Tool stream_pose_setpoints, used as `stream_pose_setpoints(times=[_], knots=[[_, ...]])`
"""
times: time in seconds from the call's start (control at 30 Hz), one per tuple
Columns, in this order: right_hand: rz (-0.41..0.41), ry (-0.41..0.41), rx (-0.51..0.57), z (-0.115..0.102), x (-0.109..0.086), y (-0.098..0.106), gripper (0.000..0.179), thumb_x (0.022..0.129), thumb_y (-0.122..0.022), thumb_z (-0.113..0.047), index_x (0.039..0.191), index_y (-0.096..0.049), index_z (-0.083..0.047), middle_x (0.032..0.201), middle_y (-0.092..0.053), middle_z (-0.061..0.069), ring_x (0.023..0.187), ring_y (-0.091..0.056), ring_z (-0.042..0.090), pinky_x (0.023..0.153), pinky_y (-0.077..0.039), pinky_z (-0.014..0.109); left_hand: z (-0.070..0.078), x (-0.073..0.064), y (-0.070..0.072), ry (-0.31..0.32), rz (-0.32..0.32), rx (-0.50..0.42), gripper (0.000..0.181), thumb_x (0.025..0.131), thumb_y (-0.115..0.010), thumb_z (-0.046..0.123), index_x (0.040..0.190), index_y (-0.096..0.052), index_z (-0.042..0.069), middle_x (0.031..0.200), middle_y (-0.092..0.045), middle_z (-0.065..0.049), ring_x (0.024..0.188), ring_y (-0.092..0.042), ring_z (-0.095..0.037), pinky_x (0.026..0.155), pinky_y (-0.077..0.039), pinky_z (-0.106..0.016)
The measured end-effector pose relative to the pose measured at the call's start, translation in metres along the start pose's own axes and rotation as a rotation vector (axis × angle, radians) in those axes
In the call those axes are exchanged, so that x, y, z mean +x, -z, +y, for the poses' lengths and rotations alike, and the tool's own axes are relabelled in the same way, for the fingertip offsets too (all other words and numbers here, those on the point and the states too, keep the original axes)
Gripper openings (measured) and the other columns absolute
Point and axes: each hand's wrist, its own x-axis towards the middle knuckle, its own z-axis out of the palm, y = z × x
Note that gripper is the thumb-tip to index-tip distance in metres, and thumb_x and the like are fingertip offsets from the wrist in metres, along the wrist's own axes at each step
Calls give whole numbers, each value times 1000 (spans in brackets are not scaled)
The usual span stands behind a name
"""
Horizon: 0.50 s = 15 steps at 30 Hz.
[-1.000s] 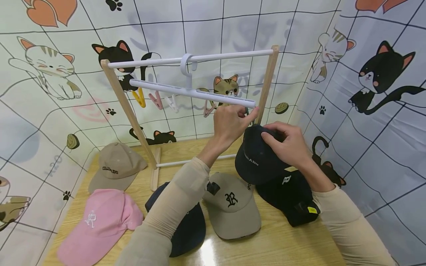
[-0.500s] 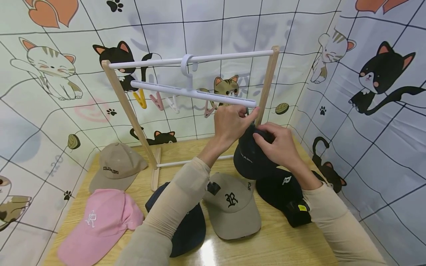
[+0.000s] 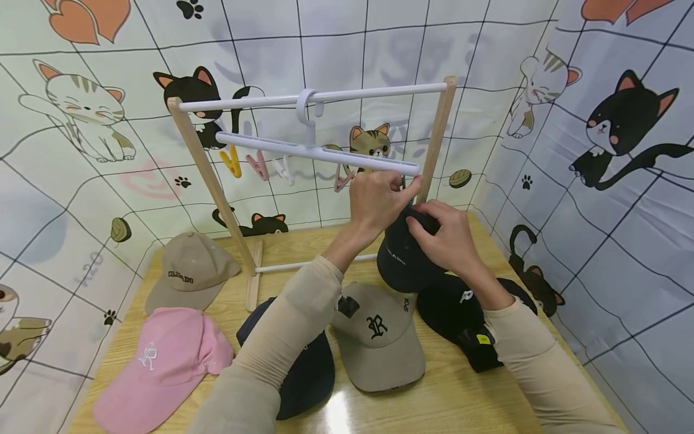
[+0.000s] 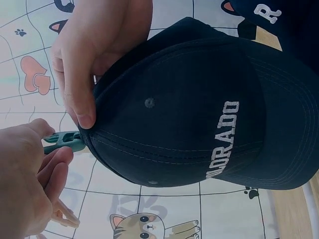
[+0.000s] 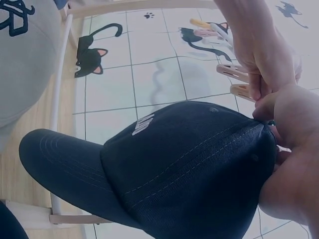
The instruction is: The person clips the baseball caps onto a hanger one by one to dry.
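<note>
My left hand [image 3: 374,204] is raised under the right end of a white hanger [image 3: 320,152], pinching a green clothespin [image 4: 70,142]. A dark navy cap [image 3: 403,256] with white "COLORADO" lettering hangs in the air, its crown gripped by my right hand [image 3: 446,236] between thumb and fingers. In the left wrist view the cap's crown top meets the clothespin's tip; whether the jaws have fabric between them is hard to tell. The cap's brim [image 4: 294,114] points away from the clothespin.
The hanger hooks over a rack's white rail [image 3: 244,102]. Yellow [image 3: 231,161], pink [image 3: 257,164] and white clothespins hang along it. On the wooden table lie a beige cap [image 3: 192,265], a pink cap [image 3: 162,361], a navy cap [image 3: 309,374], a khaki cap [image 3: 379,343] and a black cap [image 3: 450,307].
My right hand has carried the navy cap leftward and slightly up, bringing its crown to the green clothespin. My left hand has stayed in place, still pinching it.
</note>
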Motion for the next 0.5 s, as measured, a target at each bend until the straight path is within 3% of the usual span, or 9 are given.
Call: stream_pose_setpoints(times=[0.5], knots=[[15,35,-44,0,3,-3,16,101,-79,-5,115,-83,3,107,-83,20,94,-80,39,75,-59,41,-2,-1,0,-26,30,51,50,98,-88,32,58,-67,11,54,-62,-1,49,-50,-16,58,-16,-17]])
